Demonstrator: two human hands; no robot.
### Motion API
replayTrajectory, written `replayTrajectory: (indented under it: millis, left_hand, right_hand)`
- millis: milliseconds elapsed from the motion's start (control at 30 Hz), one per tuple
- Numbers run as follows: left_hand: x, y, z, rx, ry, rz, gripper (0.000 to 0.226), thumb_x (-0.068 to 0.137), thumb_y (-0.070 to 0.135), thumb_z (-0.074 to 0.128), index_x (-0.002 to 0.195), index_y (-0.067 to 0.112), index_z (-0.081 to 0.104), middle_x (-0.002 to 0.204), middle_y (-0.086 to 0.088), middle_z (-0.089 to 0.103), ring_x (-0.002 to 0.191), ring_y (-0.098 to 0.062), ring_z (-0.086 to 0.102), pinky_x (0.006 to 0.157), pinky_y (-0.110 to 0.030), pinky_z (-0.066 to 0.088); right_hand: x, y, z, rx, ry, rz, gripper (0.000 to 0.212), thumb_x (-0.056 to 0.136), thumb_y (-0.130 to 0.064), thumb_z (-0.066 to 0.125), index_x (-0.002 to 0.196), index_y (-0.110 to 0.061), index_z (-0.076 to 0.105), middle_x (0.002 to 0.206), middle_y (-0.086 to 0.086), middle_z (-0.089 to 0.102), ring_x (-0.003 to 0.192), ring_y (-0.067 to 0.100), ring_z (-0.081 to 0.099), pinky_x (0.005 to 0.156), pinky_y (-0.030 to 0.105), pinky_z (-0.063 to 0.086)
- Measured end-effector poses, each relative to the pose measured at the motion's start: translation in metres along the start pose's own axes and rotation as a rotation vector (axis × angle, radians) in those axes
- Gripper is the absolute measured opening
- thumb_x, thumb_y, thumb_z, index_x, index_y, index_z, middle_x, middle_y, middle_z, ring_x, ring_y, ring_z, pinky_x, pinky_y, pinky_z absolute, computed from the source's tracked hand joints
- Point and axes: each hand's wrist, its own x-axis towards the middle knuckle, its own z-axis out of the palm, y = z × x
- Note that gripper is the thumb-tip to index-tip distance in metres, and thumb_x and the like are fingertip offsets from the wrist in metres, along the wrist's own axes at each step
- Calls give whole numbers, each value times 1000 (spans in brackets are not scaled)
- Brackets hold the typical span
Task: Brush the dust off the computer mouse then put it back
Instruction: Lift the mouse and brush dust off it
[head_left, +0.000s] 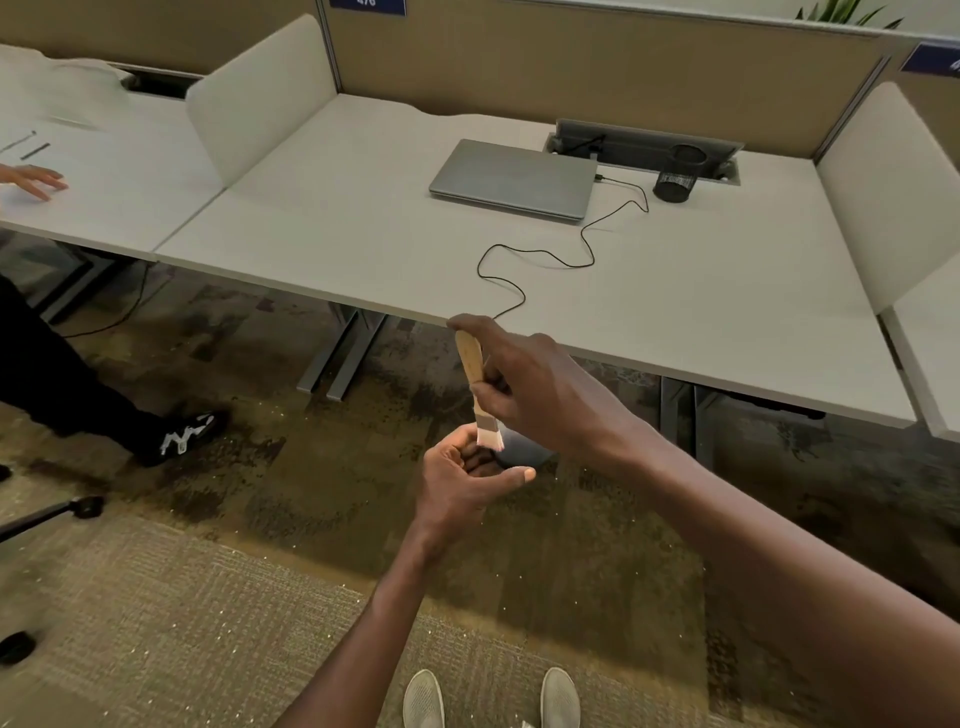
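My left hand (462, 475) holds a dark grey computer mouse (522, 449) below the desk's front edge, over the carpet; my fingers and the brush hide most of it. My right hand (540, 389) grips the wooden handle of a small paintbrush (474, 382), held upright with its pale bristles touching the mouse. A thin black cable (540, 253) snakes across the desk (363, 249) from the laptop toward the front edge, where my right hand hides its end.
A closed grey laptop (514, 179) and a black mesh pen cup (678, 174) sit at the back of the desk. White dividers (260, 96) stand on both sides. Another person's hand (34, 179) and shoe (182, 434) are at left.
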Motion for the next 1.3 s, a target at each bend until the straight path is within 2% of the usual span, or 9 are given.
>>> replayTrajectory:
  millis: [100,200,333,533,800,967,1100,1233,1300]
  left_hand:
    - [-2,2,1,-35,-14,8,52,68,1,92,113,18,72,106,-2,80,103,-22,76,83,-25,60]
    - [-3,0,2,-61,-11,8,63,66,-1,92,118,24,70,109,2,79,105,-18,75,84,-23,59]
    - [-2,-3,-1,-64,3,15,61,66,0,93,119,21,70,110,0,79,106,-21,75,85,-26,60]
    - [0,-3,-3,-42,-5,21,44,68,-5,90,106,11,71,102,-9,80,100,-26,77,83,-28,61]
    - [-1,-8,-2,-77,25,13,64,66,-6,90,121,18,69,109,3,79,105,-18,75,83,-23,60]
    - [5,-13,-7,-54,20,7,62,67,5,93,124,7,67,108,-7,79,104,-25,75,84,-27,60]
    - [8,-12,-8,-70,36,5,78,59,19,97,130,12,65,114,-5,78,108,-22,74,88,-29,60]
    - [9,-12,-8,-75,43,5,78,56,19,98,127,18,67,116,-3,77,111,-21,73,87,-26,60]
    - [8,-13,-8,-62,39,9,74,58,16,98,126,18,68,116,-2,77,110,-21,74,86,-26,60]
  right_hand:
    - [4,5,-2,-27,16,29,61,95,-6,60,151,-15,39,65,-5,60,49,6,54,51,17,45]
    - [7,9,-9,-94,54,59,60,96,-7,59,151,-15,38,71,8,67,54,23,59,56,38,56]
    - [7,7,-12,-20,91,89,62,95,-8,62,152,-16,38,75,11,71,59,25,64,63,44,58]
    - [0,0,1,28,44,53,63,94,-6,64,151,-15,39,73,8,69,58,22,63,59,42,57]
    - [-2,15,-11,44,154,110,64,93,-7,66,151,-15,39,73,6,71,59,21,66,62,42,58]
    - [-15,7,-2,101,52,34,68,93,-12,70,152,-23,37,83,1,75,67,10,70,67,30,60]
    - [-18,13,-3,91,57,49,66,95,-11,67,152,-22,36,80,2,72,67,14,69,68,35,60]
    - [-12,24,-12,105,145,102,64,94,-6,67,150,-18,38,78,9,73,66,24,69,67,44,59]
    - [-11,27,-15,111,191,102,62,94,-5,68,148,-16,40,77,8,73,64,21,69,66,40,59]
